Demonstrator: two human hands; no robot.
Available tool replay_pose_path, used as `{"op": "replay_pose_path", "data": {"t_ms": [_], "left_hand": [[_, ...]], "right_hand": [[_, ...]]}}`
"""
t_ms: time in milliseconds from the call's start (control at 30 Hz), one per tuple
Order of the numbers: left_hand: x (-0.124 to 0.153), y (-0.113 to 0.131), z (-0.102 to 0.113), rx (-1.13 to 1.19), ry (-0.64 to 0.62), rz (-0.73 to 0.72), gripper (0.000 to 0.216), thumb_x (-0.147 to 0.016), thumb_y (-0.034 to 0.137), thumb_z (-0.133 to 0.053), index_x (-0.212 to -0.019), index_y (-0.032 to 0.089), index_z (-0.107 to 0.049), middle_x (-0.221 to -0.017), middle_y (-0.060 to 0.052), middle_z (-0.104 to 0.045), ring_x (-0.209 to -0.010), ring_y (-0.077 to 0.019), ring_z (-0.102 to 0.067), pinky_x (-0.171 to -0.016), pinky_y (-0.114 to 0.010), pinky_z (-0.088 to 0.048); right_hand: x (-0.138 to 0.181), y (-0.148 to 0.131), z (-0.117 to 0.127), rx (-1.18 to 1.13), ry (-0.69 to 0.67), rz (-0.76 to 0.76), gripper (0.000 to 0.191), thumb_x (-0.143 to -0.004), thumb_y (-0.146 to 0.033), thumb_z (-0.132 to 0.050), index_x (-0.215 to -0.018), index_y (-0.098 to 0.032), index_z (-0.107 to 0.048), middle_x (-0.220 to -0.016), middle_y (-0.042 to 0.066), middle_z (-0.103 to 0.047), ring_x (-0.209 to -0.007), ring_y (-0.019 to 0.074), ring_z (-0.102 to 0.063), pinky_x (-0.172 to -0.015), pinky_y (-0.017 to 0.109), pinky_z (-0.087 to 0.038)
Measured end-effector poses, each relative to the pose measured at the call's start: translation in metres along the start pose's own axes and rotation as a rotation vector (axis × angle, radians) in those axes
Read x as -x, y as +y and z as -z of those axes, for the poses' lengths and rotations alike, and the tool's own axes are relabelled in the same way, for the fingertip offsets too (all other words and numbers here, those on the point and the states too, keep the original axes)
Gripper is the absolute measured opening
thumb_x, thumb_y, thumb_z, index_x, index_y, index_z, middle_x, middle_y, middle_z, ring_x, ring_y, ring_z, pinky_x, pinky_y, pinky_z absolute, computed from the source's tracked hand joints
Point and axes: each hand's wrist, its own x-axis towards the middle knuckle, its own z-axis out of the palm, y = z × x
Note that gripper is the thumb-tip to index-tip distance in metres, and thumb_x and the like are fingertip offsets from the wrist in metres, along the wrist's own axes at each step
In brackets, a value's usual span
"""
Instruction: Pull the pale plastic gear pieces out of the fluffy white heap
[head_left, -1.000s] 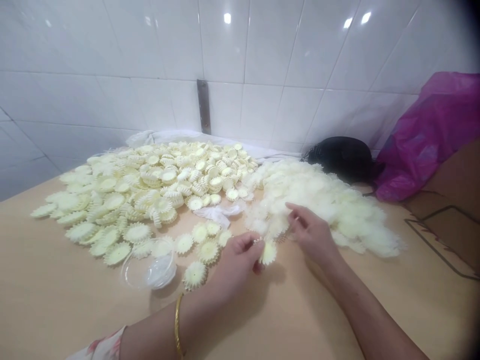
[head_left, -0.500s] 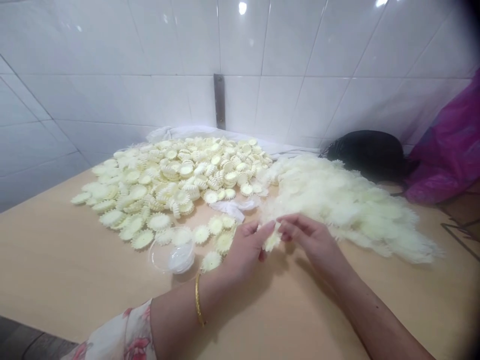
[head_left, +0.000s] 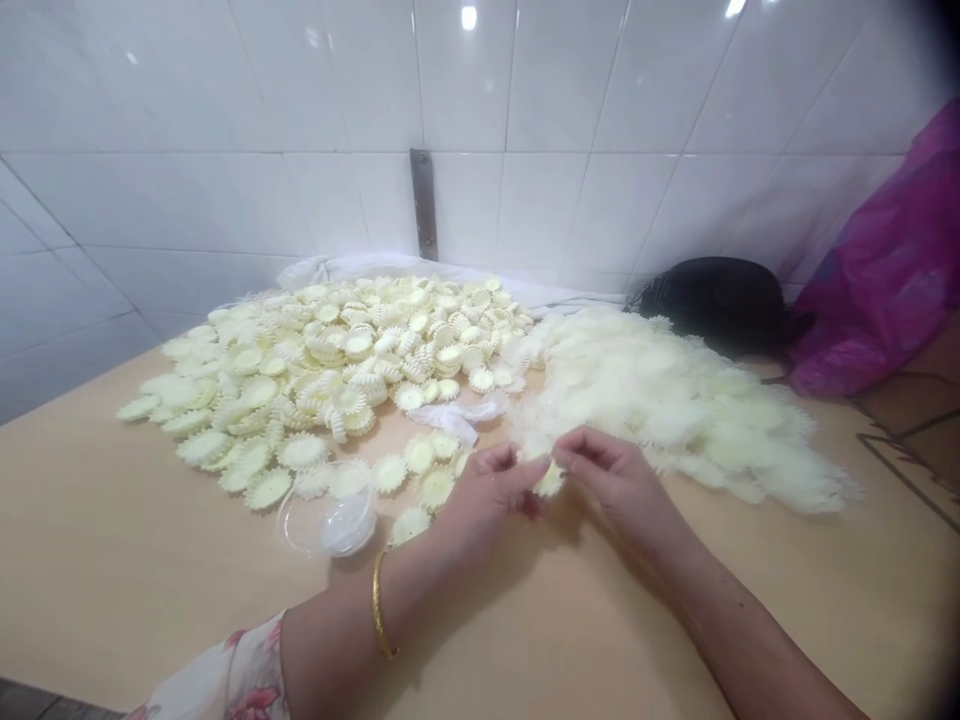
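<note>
Between my two hands is a small pale-yellow disc with a scalloped edge [head_left: 550,482]. My left hand [head_left: 491,495] is closed on it, with the thumb lying across its top. The fingertips of my right hand [head_left: 600,462] are pinched together at the disc's right edge. Some pale frilly material by the fingers blends with the pile behind, so its extent is unclear. To the left lies a large heap of similar scalloped discs [head_left: 360,345]. Behind my right hand spreads a pile of sheer, frilly pale-yellow pieces [head_left: 675,400].
A clear plastic tub [head_left: 349,520] with whitish content sits left of my left forearm. A crumpled white scrap [head_left: 457,415] lies behind my hands. At the back right are a black rounded object [head_left: 716,300] and a magenta plastic bag [head_left: 877,280]. A tiled wall [head_left: 555,90] borders the table.
The camera view has turned slightly, so the scene sits further left. My right fingers have drawn in closer to the disc's edge; my left hand still holds it.
</note>
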Motion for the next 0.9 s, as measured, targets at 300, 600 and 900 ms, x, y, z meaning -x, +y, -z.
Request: {"op": "replay_pose_path", "data": {"t_ms": [300,600,900], "left_hand": [[0.0007,0.0029,-0.0047,0.034,0.062,0.038,0.004,-0.064,0.012,-0.061,-0.068,0.013,-0.061,-0.058,-0.001,-0.055,-0.046,-0.0083,-0.048,-0.05,-0.025,-0.038],[0.0014,0.0029,-0.0049,0.064,0.15,0.008,0.014,-0.064,0.016,-0.062,-0.059,0.015,-0.049,-0.048,0.003,-0.047,-0.043,-0.0062,-0.043,-0.047,-0.022,-0.034],[0.0009,0.0039,-0.0009,-0.03,-0.005,0.027,0.022,-0.065,0.032,-0.068,-0.066,0.014,-0.056,-0.054,0.0,-0.053,-0.049,-0.0098,-0.05,-0.053,-0.025,-0.039]], "right_hand": [[0.0018,-0.0043,0.0006,0.079,0.024,0.043,0.021,-0.081,-0.032,-0.051,-0.067,-0.018,-0.057,-0.064,0.0,-0.055,-0.065,0.0144,-0.05,-0.062,0.025,-0.04],[0.0038,-0.0036,-0.0018,0.303,0.05,0.261,0.019,-0.07,-0.034,-0.065,-0.082,-0.022,-0.056,-0.086,0.003,-0.057,-0.083,0.0204,-0.053,-0.074,0.031,-0.043],[0.0011,0.001,-0.0011,0.042,-0.039,0.067,0.018,-0.075,-0.037,-0.059,-0.069,-0.02,-0.057,-0.071,0.002,-0.055,-0.069,0.0177,-0.053,-0.064,0.03,-0.043]]}}
